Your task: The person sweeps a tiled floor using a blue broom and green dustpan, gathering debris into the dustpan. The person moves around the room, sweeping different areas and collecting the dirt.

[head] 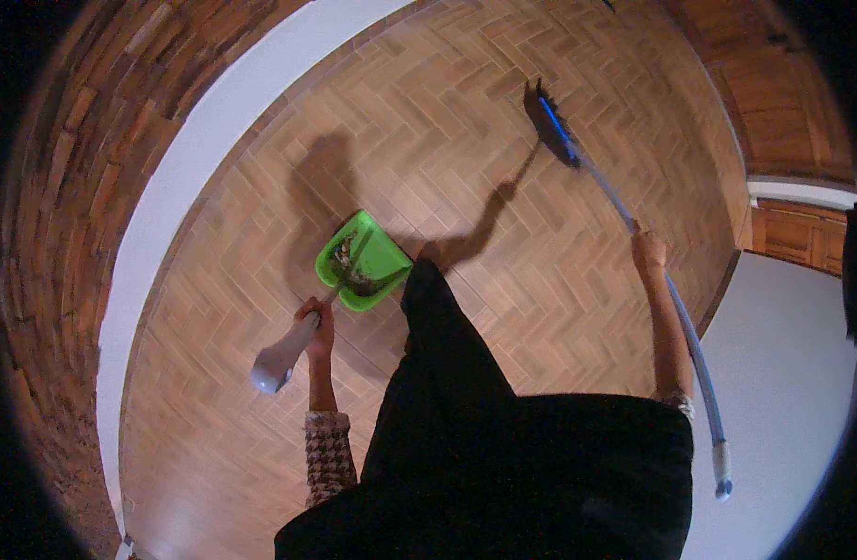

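My left hand (316,323) is closed around the handle of a green plastic dustpan (381,253), whose long grey-white grip (283,355) points back toward me. Dark debris and dust (358,278) lie in the pan along its rear. The pan is low over or on the floor; contact is unclear. My right hand (650,250) grips the long light-blue handle of a broom (559,129). That broom's head, dark-bristled with a blue strip, is far forward and right of the dustpan, apart from it. Whether the bristles touch the floor cannot be told.
Herringbone wood-look floor tiles (428,126) stretch around me. A white band (138,231) and a rough brown wall surface (57,210) curve along the left. Wooden panelled furniture or doors (796,234) and a white wall (771,350) stand at the right. Shadows fall ahead.
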{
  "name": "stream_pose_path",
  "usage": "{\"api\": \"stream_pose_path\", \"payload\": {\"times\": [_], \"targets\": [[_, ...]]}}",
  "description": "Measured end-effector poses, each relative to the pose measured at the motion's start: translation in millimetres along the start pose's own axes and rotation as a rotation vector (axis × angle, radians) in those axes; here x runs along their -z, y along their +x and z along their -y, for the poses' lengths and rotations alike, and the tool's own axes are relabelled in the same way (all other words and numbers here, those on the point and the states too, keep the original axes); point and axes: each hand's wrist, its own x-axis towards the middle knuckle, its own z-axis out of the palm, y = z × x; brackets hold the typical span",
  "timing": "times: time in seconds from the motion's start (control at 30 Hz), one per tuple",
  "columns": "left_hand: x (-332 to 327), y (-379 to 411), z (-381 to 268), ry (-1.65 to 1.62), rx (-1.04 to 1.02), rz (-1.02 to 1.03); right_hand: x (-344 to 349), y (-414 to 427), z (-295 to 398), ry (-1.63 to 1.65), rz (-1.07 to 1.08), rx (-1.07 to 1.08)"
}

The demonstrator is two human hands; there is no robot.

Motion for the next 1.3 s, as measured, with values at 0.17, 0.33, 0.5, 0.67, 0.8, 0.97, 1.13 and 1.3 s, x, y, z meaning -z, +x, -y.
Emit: {"api": "stream_pose_path", "payload": {"times": [0.17,0.33,0.5,0.67,0.8,0.97,1.13,1.3], "targets": [[-8.5,-30.7,-16.6,0.116,0.078,0.173,-76.1,-65.3,-18.1,-0.144,-0.005,0.338],[-46.8,-63.9,-30.7,0.183,0.11,0.129,-15.2,-183.7,-12.5,-0.184,0.107,0.541],[-60.8,-59.4,-9.8,0.457,0.006,0.064,47.2,-241.3,11.9,-0.082,0.346,0.742],[-67.7,-42.5,-5.8,0.318,-0.055,-0.016,34.4,-196.7,-36.8,0.392,0.51,0.75],[-58.9,-56.2,-42.5,0.107,-0.078,0.022,24.4,-157.7,-128.9,0.726,0.712,0.616],[-49.8,-66.8,-70.1,0.171,0.044,0.246,11.6,-100.5,-164.9,0.441,0.315,0.394],[-63.7,-61.8,-46.9,0.313,0.113,0.287,-42.1,-14.8,-99.8,0.025,0.002,0.285],[-54.4,-46.2,-13.0,0.275,0.166,0.419,-104.3,-12.8,-59.3,-0.012,0.111,0.067]]}}
